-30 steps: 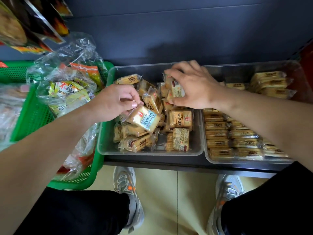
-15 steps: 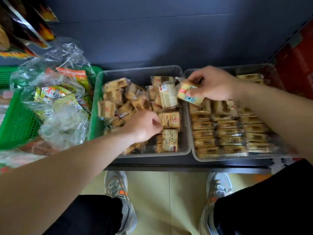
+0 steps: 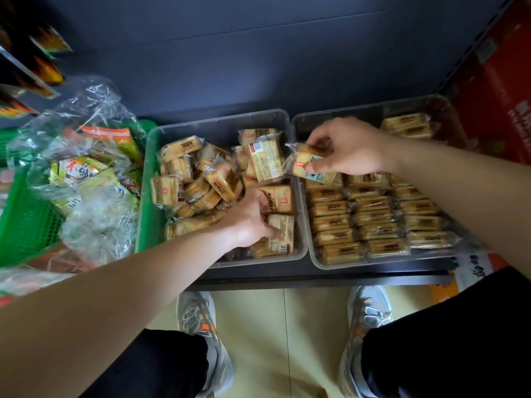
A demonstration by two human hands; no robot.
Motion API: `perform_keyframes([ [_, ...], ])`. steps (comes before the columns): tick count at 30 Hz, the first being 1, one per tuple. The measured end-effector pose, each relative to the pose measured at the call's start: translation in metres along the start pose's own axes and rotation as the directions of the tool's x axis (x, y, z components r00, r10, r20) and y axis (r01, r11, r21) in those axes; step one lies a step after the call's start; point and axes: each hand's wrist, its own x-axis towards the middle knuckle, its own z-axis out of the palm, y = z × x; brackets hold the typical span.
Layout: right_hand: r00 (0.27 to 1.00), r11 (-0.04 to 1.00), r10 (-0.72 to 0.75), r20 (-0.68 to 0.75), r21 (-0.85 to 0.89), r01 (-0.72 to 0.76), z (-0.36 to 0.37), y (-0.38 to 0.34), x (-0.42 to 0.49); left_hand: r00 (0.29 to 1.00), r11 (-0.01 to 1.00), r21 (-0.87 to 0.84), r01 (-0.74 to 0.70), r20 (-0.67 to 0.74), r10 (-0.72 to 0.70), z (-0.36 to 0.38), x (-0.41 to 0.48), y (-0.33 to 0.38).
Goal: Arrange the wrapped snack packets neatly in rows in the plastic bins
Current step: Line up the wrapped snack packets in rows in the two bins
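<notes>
Left hand (image 3: 250,222) nearest, fingers buried in the loose heap (image 3: 198,179) of the left bin (image 3: 218,122); whether they've closed on anything, can't tell. Further out, the right hand (image 3: 353,147) pinches a snack packet (image 3: 304,166) between thumb and fingertips, long axis crosswise, just above the far end of the neat rows (image 3: 373,222) in the right bin (image 3: 339,112). Bare bin floor shows beyond. Dark shelf (image 3: 316,278) underneath, dark wall (image 3: 258,53) behind.

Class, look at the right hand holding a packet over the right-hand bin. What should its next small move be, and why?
Probably lower the packet that the right hand pinches onto the back end of the neat rows in the right bin, lined up with its neighbours. It hangs just above that end, and the bin shows bare space behind the rows.
</notes>
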Motion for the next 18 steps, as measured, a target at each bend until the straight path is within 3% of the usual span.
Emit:
perform_keyframes([
  [9,1.000,1.000,-0.006,-0.014,-0.028,0.005,0.003,-0.006,0.005,1.000,0.996,-0.087,0.006,0.023,-0.004,-0.007,-0.001,-0.001],
  [14,1.000,1.000,0.007,-0.024,-0.003,-0.007,0.004,-0.008,0.007,0.991,0.993,0.066,-0.095,-0.088,0.101,-0.059,-0.012,0.004],
  [18,1.000,0.999,-0.005,-0.022,0.047,0.006,0.008,-0.011,0.011,0.984,0.991,0.056,-0.125,-0.120,0.131,-0.099,-0.026,-0.007],
])
